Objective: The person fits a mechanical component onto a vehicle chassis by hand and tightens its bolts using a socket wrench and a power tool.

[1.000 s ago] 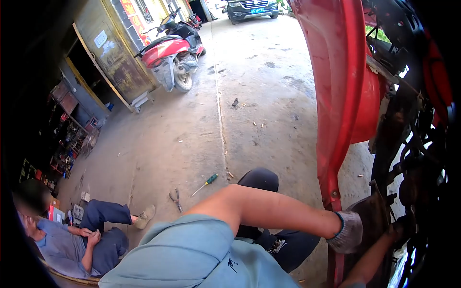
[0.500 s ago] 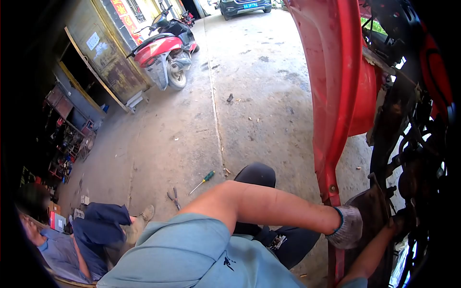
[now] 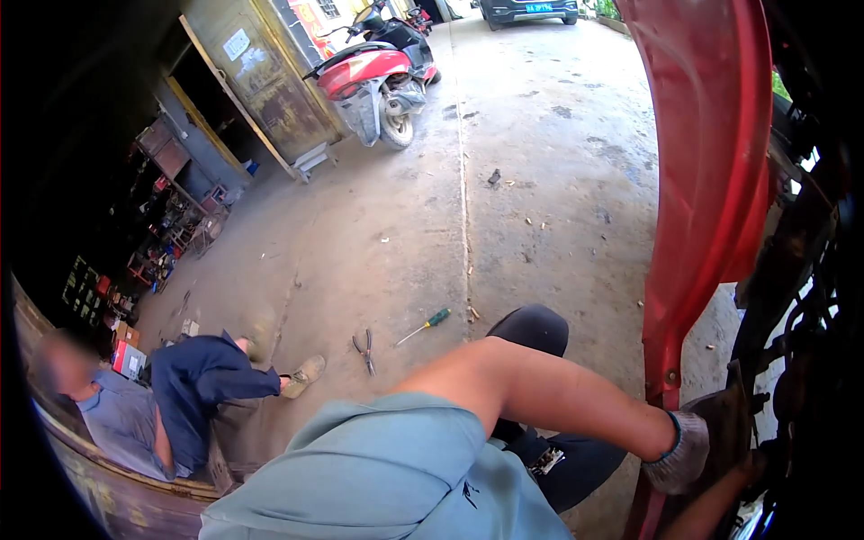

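My left hand [image 3: 681, 454] wears a greyish knit glove with a blue-green cuff. It reaches past the lower end of a red body panel [image 3: 697, 207], up against a dark, dirty metal plate [image 3: 727, 423]. Its fingers are hidden, so their grip does not show. From the lower right corner my right hand [image 3: 747, 470] reaches into shadowed, greasy machine parts [image 3: 805, 315] beside that plate. Its fingers are lost in the dark, and I cannot make out what it touches.
On the concrete floor lie a green-handled screwdriver [image 3: 425, 326] and pliers [image 3: 364, 353]. A person [image 3: 171, 405] sits at the left. A red scooter [image 3: 378, 81] stands near a doorway, and a dark car [image 3: 529, 11] is at the back. Assorted parts [image 3: 162, 261] crowd the left wall.
The view has swung left, so everything sits further right and the seated person shows more fully. Both hands stay at the same spot by the plate and the red panel.
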`<move>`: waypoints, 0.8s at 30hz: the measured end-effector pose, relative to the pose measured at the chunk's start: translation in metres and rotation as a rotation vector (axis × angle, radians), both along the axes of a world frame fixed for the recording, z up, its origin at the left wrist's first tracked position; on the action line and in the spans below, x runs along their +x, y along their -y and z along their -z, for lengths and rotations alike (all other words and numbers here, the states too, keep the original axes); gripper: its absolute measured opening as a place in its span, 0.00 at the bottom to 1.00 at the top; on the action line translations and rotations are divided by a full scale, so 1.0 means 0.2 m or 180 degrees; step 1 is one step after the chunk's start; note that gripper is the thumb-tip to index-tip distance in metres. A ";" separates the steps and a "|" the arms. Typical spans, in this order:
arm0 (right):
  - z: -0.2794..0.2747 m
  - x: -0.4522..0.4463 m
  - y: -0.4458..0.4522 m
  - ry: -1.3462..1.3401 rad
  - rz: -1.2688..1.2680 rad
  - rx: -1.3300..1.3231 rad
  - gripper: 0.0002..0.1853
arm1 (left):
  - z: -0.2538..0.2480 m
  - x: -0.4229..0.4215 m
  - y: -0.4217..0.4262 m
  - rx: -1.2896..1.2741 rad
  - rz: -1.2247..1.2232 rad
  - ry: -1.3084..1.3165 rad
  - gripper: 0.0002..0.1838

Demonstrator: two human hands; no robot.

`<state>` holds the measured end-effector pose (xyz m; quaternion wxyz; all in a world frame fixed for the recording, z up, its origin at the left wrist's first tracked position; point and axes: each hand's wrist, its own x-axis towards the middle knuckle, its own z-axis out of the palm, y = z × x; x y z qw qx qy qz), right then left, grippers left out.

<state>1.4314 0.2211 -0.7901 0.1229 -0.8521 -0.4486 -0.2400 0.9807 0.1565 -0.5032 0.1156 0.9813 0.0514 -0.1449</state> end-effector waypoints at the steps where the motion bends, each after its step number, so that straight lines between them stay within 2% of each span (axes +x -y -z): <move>1: -0.01 0.01 0.01 0.0002 0.0013 -0.0015 0.22 | 0.02 0.00 0.00 0.0174 0.0181 0.0158 0.16; 6: -0.03 0.03 0.03 0.0055 0.0118 -0.0029 0.23 | 0.02 0.01 0.00 0.0470 0.0512 0.0354 0.13; 15: -0.05 0.00 0.02 0.0054 0.0192 -0.0088 0.24 | 0.03 -0.01 0.00 0.0289 0.0254 0.0463 0.13; 24: -0.07 0.01 0.07 0.0107 0.0247 -0.0164 0.26 | 0.01 0.00 0.00 0.0441 0.0464 0.0114 0.11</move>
